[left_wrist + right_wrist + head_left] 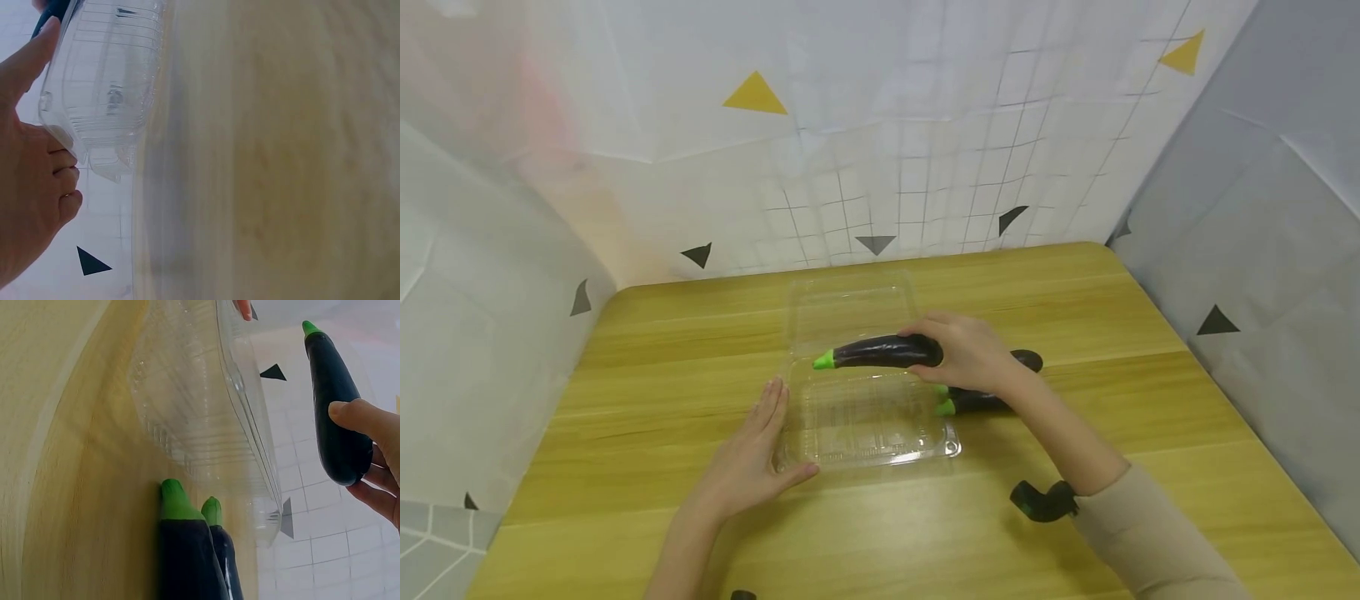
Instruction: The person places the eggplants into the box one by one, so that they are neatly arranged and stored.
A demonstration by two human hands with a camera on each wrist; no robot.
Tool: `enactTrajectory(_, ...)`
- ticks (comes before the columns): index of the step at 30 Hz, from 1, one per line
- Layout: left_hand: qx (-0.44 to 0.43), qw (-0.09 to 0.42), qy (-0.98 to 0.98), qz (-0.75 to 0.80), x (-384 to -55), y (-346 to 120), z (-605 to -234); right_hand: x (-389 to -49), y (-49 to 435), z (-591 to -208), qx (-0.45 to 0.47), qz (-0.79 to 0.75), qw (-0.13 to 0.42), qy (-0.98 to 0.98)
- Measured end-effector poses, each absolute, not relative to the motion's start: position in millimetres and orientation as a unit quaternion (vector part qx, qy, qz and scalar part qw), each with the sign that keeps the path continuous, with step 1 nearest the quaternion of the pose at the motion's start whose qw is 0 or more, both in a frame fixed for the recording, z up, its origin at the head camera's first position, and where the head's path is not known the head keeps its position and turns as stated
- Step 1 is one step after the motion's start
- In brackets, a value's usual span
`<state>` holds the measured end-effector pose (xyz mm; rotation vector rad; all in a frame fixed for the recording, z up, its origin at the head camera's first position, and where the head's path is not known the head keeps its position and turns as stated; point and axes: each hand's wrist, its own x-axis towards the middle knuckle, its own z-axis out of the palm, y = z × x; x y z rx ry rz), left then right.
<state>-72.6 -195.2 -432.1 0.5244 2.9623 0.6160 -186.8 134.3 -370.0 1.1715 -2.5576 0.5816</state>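
Note:
My right hand (966, 354) grips a dark purple eggplant (883, 351) by its thick end, fingers and thumb on opposite sides. The eggplant lies level above a clear plastic clamshell box (951, 447), its green stem tip pointing left. In the right wrist view this eggplant (334, 394) is raised above the box's rim. My left hand (748, 458) rests against the box's left front corner, fingers extended along the left side and thumb at the front edge. Two more eggplants (981, 402) lie on the table right of the box, partly hidden by my right arm.
The box's lid (850, 312) is folded back flat on the wooden table (1112, 333). White patterned sheets (880, 167) stand around the back and sides. A black strap piece (1045, 502) sits at the right wrist.

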Motion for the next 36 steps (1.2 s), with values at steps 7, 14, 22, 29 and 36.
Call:
enactTrajectory(7, 0.173, 0.034, 0.963, 0.202, -72.8, -195.4, -432.6, -188.1, 127.1, -375.5, 0.405, 0.2, 0.128, -0.883)
enactTrajectory(14, 0.172, 0.035, 0.963, 0.205, -73.2, -195.1, -431.6, -189.9, 118.4, -387.6, 0.406, 0.185, 0.116, -0.887)
enactTrajectory(22, 0.172, 0.035, 0.963, 0.206, -73.2, -194.8, -431.7, -191.3, 112.4, -402.1, 0.409, 0.194, 0.081, -0.888)
enactTrajectory(29, 0.17, 0.038, 0.962, 0.21, -73.0, -195.5, -432.5, -191.0, 106.6, -411.6, 0.39, 0.176, 0.056, -0.902)
enactTrajectory(36, 0.171, 0.035, 0.962, 0.212, -72.6, -195.5, -433.0, -191.0, 101.6, -420.4, 0.386, 0.168, 0.049, -0.906)
